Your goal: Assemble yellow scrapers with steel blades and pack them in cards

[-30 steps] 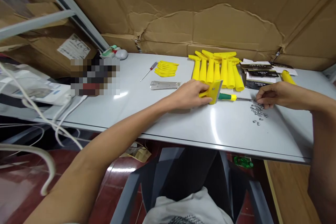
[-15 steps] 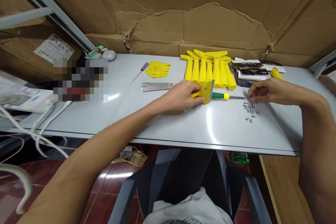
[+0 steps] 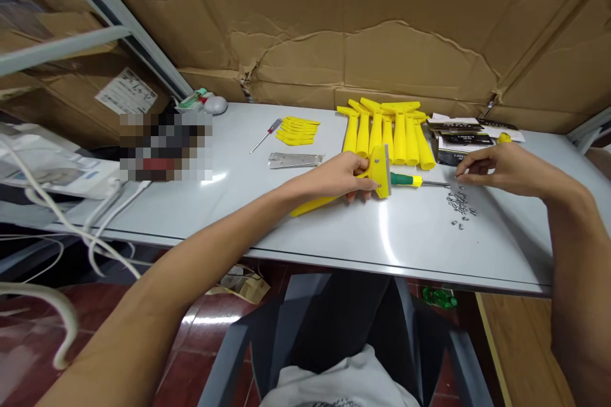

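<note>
- At left, a slim screwdriver (image 3: 273, 127) is lying aslant on the white table (image 3: 420, 235), just beside a fanned row of yellow strips (image 3: 298, 130).
- Closer to the worker, flat metal pieces (image 3: 294, 160) are resting near the left wrist, well apart from the right hand.
- At center, the worker's left hand (image 3: 344, 172) is gripping a yellow scraper (image 3: 380, 175), its fingers wrapping around the handle just behind the head and leaving no visible gap.
- The scraper's long axis is running from beneath the left wrist rightward and slightly away from the worker; its broad head is standing crosswise, metal edge facing the right hand.
- Beyond it, yellow handles (image 3: 400, 137) are lining up side by side, heads toward the cardboard.
- Between the hands, a green-and-yellow screwdriver (image 3: 403, 180) is lying with its grip partly behind the scraper head, its shaft pointing right, toward the screws.
- Small metal screws (image 3: 459, 202) are lying scattered just on the near side of the right fingertips, with the right hand much nearer to them than the left.
- At right, the right hand (image 3: 496, 168) is curling over the pile's far edge, thumb and forefinger almost meeting; whether they are pinching a screw is too small to tell.
</note>
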Tool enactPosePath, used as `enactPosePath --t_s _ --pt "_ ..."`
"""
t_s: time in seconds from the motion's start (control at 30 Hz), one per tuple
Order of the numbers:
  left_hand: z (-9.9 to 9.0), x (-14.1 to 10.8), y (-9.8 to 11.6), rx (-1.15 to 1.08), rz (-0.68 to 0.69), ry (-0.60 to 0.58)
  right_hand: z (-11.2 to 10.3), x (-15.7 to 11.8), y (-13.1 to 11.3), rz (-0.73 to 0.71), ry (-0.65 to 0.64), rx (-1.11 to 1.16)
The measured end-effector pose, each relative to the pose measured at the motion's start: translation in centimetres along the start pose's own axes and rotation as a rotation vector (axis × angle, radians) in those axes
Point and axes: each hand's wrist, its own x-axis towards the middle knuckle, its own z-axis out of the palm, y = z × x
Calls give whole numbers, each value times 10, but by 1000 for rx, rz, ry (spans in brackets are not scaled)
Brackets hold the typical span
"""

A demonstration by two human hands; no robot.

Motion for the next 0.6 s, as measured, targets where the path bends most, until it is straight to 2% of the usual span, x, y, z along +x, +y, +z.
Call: enactPosePath --t_s 0.1,0.2,0.27,0.43,0.6 --pt "2 -1 2 -158 7 36 6 -4 -21 -39 74 92" --pt "7 -1 3 -264 33 101 25 -7 -51 -218 183 309" --pt "12 -3 5 -262 61 144 41 -7 -71 -359 260 365" --pt "21 -8 10 -247 152 158 69 -9 -106 -639 404 214" --pt "26 -12 12 -204 182 183 79 -9 -116 -605 555 193"
